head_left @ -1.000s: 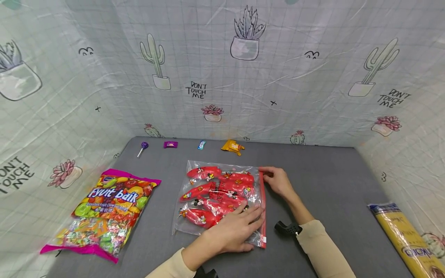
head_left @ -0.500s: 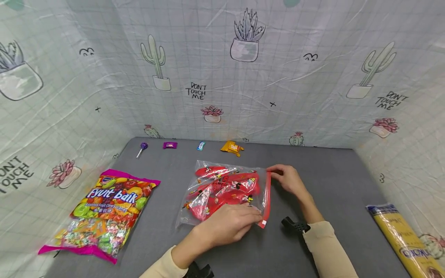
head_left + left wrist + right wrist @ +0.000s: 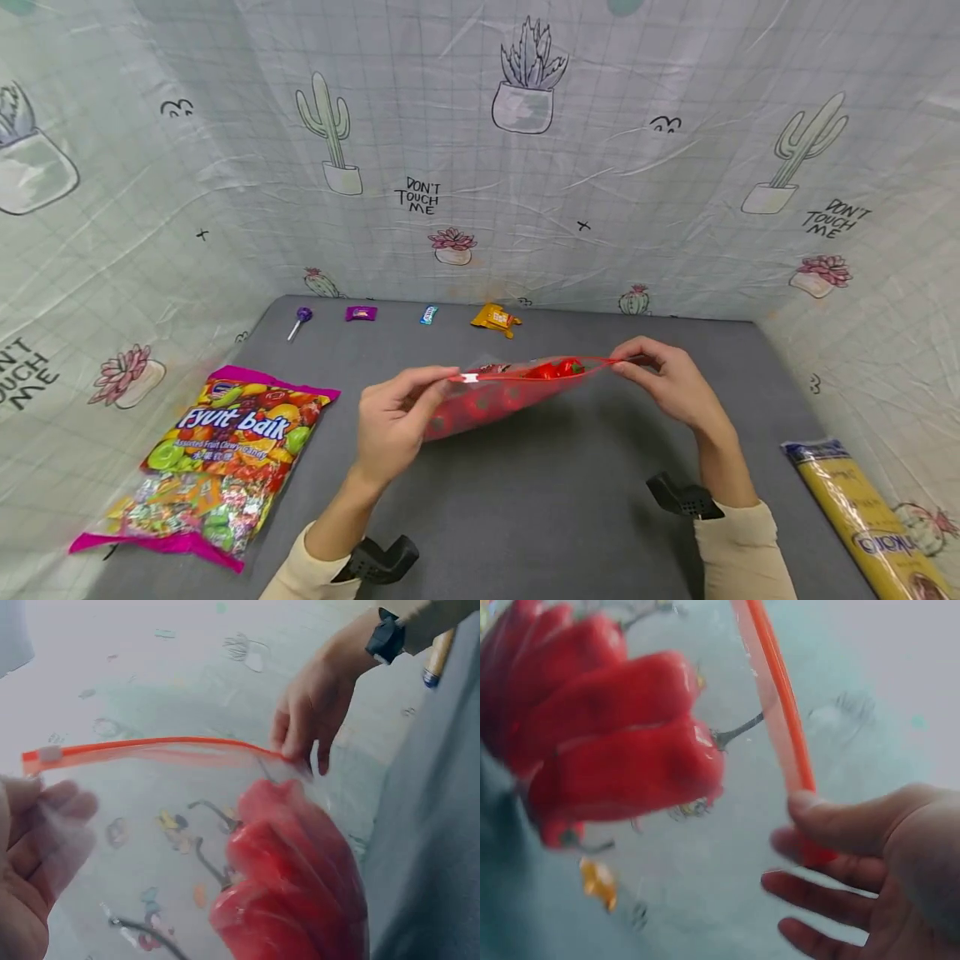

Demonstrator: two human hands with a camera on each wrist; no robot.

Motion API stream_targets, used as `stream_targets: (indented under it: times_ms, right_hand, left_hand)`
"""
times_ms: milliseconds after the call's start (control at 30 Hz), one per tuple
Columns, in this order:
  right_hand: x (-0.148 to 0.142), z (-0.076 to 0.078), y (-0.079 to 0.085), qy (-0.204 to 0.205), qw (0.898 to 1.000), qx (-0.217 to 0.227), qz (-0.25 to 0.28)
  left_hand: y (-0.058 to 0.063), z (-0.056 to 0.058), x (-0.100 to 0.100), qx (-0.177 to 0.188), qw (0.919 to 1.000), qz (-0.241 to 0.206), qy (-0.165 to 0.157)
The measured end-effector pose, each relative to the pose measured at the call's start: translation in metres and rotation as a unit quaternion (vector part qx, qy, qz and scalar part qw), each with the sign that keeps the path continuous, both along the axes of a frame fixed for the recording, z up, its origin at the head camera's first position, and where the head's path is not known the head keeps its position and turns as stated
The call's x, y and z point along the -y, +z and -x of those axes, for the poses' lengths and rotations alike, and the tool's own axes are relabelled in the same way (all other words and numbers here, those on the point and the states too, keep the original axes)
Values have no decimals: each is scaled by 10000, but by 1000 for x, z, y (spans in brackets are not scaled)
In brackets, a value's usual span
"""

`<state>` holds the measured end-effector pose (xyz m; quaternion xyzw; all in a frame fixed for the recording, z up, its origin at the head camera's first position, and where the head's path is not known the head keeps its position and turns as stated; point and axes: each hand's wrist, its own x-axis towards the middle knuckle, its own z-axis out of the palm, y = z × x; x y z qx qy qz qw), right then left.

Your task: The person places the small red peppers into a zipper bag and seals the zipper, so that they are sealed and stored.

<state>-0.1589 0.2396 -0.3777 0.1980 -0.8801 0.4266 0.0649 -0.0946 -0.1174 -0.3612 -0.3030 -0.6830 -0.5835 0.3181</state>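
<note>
A clear slider zip bag [image 3: 483, 408] printed with cartoon figures hangs above the grey table, its red zip edge upward. Inside lie several red peppers [image 3: 630, 765] with dark, thin stems. My left hand [image 3: 393, 421] pinches one end of the zip edge, beside the white slider [image 3: 469, 378]. At the opposite end, my right hand [image 3: 670, 387] pinches the red strip between thumb and forefinger; its other fingers are loosely bent in the right wrist view. The strip stretches between both hands. In the head view, the bag's lower part is foreshortened.
A large fruit candy bag [image 3: 232, 446] lies at left. Along the back sit a lollipop [image 3: 303, 315], a purple-wrapped candy [image 3: 362, 313], a small blue packet [image 3: 428, 314] and an orange packet [image 3: 493, 318]. A long yellow packet [image 3: 862, 508] lies at right, near the patterned curtain [image 3: 585, 167].
The zip bag has gone from flat on the table to raised, its zip edge turned upward and across. My left hand has moved from on top of the bag to its slider end.
</note>
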Motion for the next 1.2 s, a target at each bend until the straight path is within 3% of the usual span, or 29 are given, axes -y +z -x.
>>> stream_targets:
  times_ms: [133, 267, 367, 467, 600, 767, 1000, 1100, 1200]
  right_hand:
    - [8, -16, 19, 106, 9929, -729, 937]
    - [16, -33, 36, 718, 9596, -1501, 2270]
    - [20, -43, 46, 1039, 9371, -1750, 2837]
    - [22, -47, 49, 931, 9398, -1750, 2783]
    - [20, -48, 49, 533, 9494, -1746, 2555]
    - [19, -48, 50, 373, 9473, -1851, 2586]
    - [23, -49, 50, 30, 9571, -1796, 2273]
    - [26, -49, 51, -98, 9586, -1835, 2175]
    - [33, -48, 55, -367, 9605, -2156, 1722]
  left_hand:
    - [10, -2, 6, 442, 9918, -1194, -120]
    - [18, -6, 8, 518, 9738, -2118, -643]
    - [22, -8, 8, 546, 9627, -2440, -1031]
    - [23, -8, 7, 770, 9592, -2491, -1096]
    - [22, -6, 7, 1046, 9594, -2485, -824]
    - [20, -4, 10, 1209, 9550, -2618, -691]
    - [21, -4, 10, 1157, 9534, -2669, -797]
    - [21, -5, 10, 1133, 9543, -2675, -701]
    - [20, -4, 10, 1179, 9551, -2667, -523]
